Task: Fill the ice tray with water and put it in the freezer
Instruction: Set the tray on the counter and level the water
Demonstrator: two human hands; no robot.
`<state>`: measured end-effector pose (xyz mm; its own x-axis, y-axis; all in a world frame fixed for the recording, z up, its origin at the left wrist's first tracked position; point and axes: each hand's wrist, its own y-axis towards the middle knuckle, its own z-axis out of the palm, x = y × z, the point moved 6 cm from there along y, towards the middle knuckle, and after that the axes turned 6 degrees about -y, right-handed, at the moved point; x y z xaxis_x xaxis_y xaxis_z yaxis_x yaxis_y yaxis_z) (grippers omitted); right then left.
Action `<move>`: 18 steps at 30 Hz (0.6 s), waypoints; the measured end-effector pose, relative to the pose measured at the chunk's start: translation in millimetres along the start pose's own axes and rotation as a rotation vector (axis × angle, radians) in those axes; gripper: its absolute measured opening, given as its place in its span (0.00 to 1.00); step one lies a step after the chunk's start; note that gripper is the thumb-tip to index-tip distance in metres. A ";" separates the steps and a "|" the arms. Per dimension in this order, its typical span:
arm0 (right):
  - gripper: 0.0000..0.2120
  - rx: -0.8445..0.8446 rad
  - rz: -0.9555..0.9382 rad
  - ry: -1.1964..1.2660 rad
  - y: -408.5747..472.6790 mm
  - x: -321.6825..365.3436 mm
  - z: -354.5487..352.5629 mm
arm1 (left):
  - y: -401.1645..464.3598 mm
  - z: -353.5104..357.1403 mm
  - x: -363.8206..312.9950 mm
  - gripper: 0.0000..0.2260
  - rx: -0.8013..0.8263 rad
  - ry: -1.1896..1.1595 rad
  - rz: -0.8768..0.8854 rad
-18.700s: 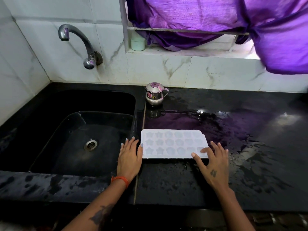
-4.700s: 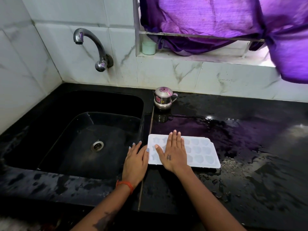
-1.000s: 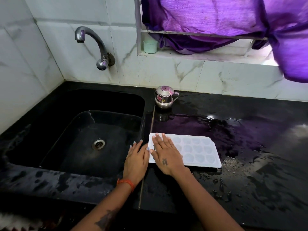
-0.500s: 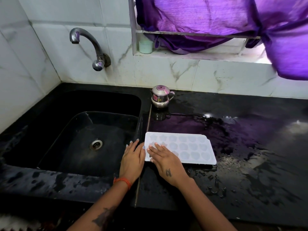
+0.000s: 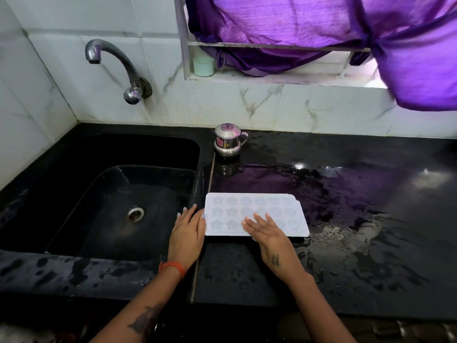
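The right hand [image 5: 268, 232] covers part of the near edge and several moulds of the white ice tray [image 5: 256, 214], and whether the moulds hold water cannot be told. The purple curtain [image 5: 321, 28] is cut off at the top and right edges, and the label on the small steel pot [image 5: 227, 143] is too small to read

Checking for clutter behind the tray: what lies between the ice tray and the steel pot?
Only wet black countertop; the head view shows nothing standing between ice tray and steel pot.
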<state>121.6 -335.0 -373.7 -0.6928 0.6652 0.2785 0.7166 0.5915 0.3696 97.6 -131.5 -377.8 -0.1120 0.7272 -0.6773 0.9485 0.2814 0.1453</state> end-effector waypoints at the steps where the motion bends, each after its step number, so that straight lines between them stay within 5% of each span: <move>1: 0.30 -0.011 0.019 0.005 -3.4 -6.1 -2.4 | -0.1 0.0 -0.2 0.24 0.003 -0.001 -0.001; 9: 0.17 -0.079 0.141 0.035 -30.0 -42.5 -28.6 | -1.2 -0.8 -2.7 0.18 0.006 0.003 0.000; 18: 0.20 -0.086 0.459 0.131 -41.0 -62.9 -37.5 | -2.1 -1.1 -2.5 0.17 0.007 0.003 -0.001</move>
<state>132.7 -418.1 -373.2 -0.3149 0.7827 0.5369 0.9451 0.2067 0.2530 95.5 -133.1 -375.6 -0.1134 0.7291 -0.6750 0.9504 0.2776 0.1402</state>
